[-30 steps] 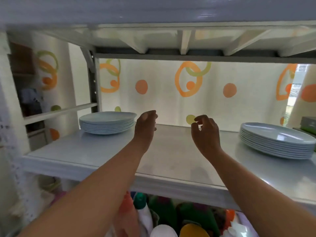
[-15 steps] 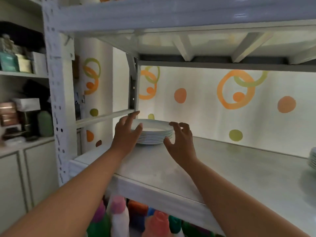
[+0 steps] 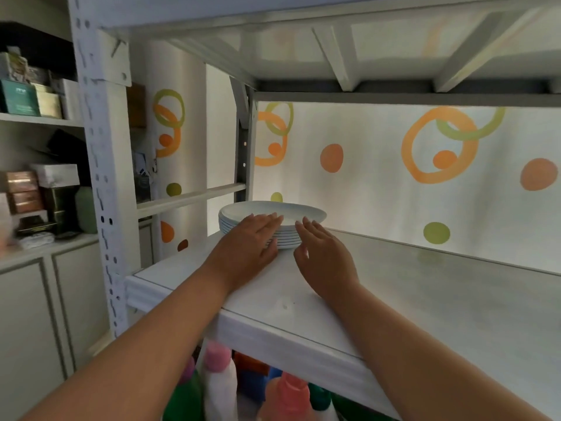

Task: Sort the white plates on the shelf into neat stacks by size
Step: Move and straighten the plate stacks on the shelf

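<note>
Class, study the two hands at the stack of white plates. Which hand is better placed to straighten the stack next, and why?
Probably the left hand: its straight fingers lie across the front of the plate stack. The right hand sits beside it, with only fingertips near the rim.

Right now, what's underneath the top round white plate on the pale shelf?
More white plates stacked beneath it, their rims showing, resting on the pale shelf. The left hand hides the stack's front-left rims.
</note>
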The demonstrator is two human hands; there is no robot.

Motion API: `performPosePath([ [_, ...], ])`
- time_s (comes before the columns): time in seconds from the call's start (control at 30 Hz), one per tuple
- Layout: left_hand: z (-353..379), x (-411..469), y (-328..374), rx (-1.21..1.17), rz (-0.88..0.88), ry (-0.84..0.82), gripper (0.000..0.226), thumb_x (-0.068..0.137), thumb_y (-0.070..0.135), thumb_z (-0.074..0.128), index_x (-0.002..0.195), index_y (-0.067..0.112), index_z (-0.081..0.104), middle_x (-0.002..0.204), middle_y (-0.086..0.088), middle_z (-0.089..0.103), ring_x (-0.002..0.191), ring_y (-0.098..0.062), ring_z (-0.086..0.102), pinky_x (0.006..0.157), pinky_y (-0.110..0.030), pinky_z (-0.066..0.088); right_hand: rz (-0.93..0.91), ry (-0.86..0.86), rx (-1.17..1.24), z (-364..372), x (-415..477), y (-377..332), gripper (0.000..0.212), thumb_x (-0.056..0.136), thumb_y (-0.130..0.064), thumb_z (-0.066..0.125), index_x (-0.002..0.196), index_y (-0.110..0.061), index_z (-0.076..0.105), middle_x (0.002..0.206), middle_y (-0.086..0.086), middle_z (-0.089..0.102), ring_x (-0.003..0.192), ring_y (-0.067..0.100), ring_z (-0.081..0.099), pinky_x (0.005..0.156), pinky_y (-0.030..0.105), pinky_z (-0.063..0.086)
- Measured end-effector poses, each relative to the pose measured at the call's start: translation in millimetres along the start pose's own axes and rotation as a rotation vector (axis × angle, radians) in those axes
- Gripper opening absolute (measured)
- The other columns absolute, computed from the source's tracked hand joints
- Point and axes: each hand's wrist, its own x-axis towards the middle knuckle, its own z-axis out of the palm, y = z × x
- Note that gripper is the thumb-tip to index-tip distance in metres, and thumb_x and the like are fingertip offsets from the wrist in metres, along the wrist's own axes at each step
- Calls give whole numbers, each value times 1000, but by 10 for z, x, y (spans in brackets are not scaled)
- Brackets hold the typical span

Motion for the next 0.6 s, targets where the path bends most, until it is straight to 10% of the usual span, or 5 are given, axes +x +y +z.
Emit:
performPosePath([
  [0.1, 36, 24, -29, 27, -18, -90, 56, 98, 36, 31, 147, 19, 10, 158, -2, 13, 145, -17, 10, 105, -20, -2, 52, -268, 65, 49, -5, 27, 59, 93, -13, 46, 149, -5, 28, 158, 12, 24, 146, 22, 25, 117, 26, 19],
  [0.2, 80, 47, -59, 32, -38, -134, 57, 98, 36, 30, 148, 18, 8, 158, -3, 10, 146, -16, 6, 106, -20, -6, 125, -460, 159, 116, -4, 83, 61, 97, -15, 33, 153, -11, 10, 162, 6, 3, 150, 19, 4, 122, 30, 10],
  [0.6, 124, 94, -120, -381, -123, 89, 36, 97, 27, 40, 132, 23, 48, 134, -3, 54, 123, -15, 45, 98, -20, 29, 237, -272, 260, 22, 143, -9, 53, 92, -22, 47, 144, -15, 37, 146, 7, 41, 136, 24, 37, 111, 38, 34],
])
